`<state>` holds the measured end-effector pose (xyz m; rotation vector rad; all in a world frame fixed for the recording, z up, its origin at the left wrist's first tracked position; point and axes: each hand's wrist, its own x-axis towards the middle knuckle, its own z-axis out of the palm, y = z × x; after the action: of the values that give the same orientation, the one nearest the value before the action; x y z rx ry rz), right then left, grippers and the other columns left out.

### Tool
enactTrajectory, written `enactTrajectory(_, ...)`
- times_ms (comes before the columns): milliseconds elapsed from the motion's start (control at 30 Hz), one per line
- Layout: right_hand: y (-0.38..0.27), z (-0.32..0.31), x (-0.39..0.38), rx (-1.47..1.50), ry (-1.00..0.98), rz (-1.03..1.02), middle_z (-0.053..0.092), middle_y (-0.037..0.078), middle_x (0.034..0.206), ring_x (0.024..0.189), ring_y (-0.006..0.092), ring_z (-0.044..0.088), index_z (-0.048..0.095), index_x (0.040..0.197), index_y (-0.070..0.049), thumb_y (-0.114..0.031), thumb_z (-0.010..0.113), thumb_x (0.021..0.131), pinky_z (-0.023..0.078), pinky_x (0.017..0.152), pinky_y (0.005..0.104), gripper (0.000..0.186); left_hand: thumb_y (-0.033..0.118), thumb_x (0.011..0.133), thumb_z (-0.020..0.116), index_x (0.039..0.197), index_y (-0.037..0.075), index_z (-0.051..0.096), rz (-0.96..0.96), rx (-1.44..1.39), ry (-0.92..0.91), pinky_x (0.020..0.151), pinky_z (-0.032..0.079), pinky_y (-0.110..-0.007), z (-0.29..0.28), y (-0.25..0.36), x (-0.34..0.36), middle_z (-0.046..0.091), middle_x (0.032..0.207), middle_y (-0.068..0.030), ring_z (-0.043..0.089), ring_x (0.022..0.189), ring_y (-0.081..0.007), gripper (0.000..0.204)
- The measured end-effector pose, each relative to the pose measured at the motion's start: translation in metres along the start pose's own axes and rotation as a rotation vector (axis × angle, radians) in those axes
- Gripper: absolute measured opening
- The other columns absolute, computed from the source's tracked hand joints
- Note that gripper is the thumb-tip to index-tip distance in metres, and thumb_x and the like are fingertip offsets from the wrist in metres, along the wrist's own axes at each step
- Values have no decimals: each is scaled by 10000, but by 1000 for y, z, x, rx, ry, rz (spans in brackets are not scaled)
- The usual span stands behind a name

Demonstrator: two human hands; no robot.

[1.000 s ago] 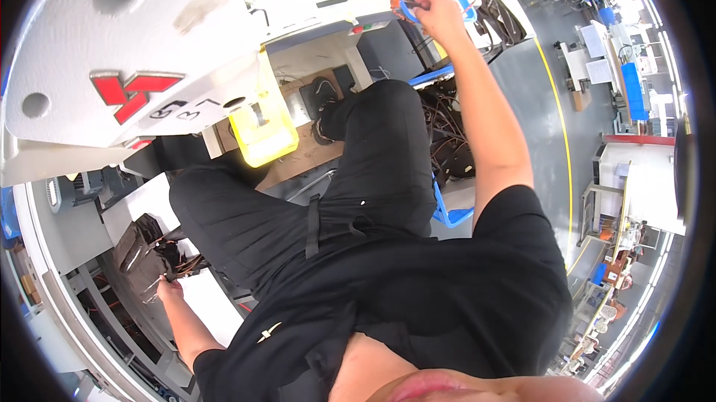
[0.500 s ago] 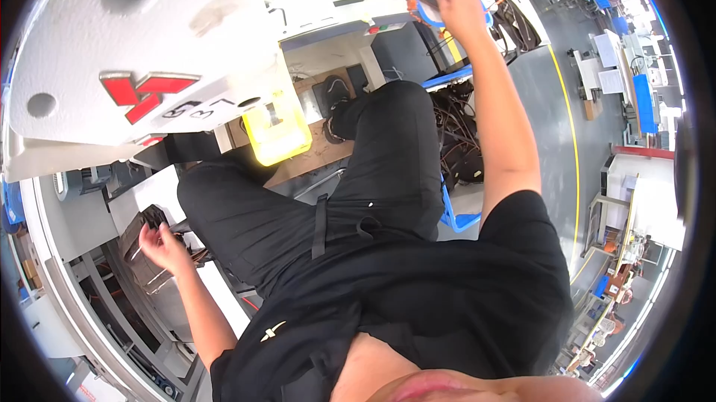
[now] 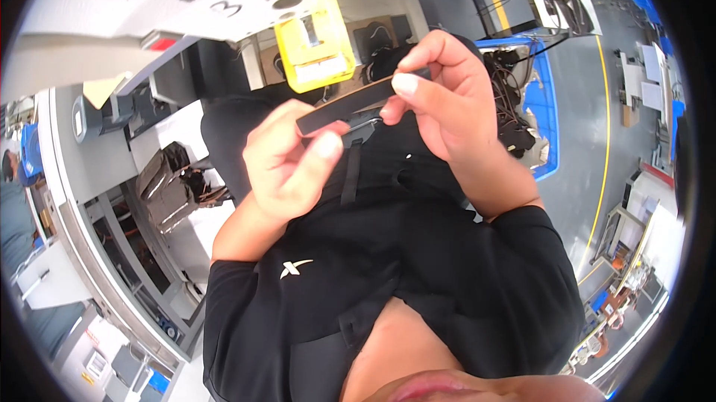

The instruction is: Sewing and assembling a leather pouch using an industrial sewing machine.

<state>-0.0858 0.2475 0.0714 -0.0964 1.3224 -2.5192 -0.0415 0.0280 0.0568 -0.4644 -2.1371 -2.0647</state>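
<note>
Both hands are raised over my lap around a flat dark strip [image 3: 348, 101] with a light-brown edge, tilted up toward the right. My left hand [image 3: 287, 167] grips its lower left end with curled fingers. My right hand [image 3: 447, 104] pinches the upper right end between thumb and index finger, the other fingers curled below. A thin metal piece [image 3: 364, 124] lies just under the strip between my fingertips; I cannot make out which hand holds it. My black trousers and shirt are behind the hands.
A white machine housing [image 3: 97, 7] with red shapes overhangs the upper left, beside a yellow tray [image 3: 335, 51]. Blue bins [image 3: 546, 141] with dark cables stand right. A dark bag [image 3: 164, 186] rests on the left. A grey aisle [image 3: 589, 118] with a yellow line runs past benches.
My right hand has come down from the blue tray at top, and my left has risen from the dark bag. They now meet on the strip. The view has shifted.
</note>
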Motion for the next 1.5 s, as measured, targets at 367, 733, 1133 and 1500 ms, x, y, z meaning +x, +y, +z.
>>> enactTrajectory(367, 5, 10, -16, -327, -392, 141, 707, 63, 868, 772, 115, 700, 651, 1100, 12, 20, 623, 952, 555, 706, 248, 150, 75, 1014, 612, 1013, -58, 690, -369, -326, 160, 647, 487, -233, -13, 10, -2, 681, 797, -62, 601, 664, -90, 154)
enactTrajectory(733, 8, 4, 1, -665, -644, -275, 742, 79, 954, 875, 240, 732, 766, 1017, -86, -148, 863, 784, 573, 757, 332, 260, 80, 1034, 595, 1008, -43, 687, -444, -530, 2, 675, 531, -243, -8, 16, 4, 695, 797, -60, 651, 700, -95, 155)
enactTrajectory(1133, 18, 16, -8, -554, -337, -146, 704, 72, 856, 764, 138, 687, 655, 881, -4, -50, 819, 845, 536, 692, 274, 174, 47, 920, 701, 1084, -66, 697, -58, -146, -34, 787, 502, -292, -10, 20, -2, 690, 983, -117, 634, 867, -156, 199)
enactTrajectory(1500, 21, 25, -11, -612, -275, -313, 668, 45, 882, 781, 121, 689, 615, 1015, -26, 7, 832, 799, 565, 722, 259, 308, 67, 907, 770, 1013, -22, 745, -12, -64, -32, 752, 517, -284, -13, 15, 0, 718, 935, -109, 660, 825, -171, 141)
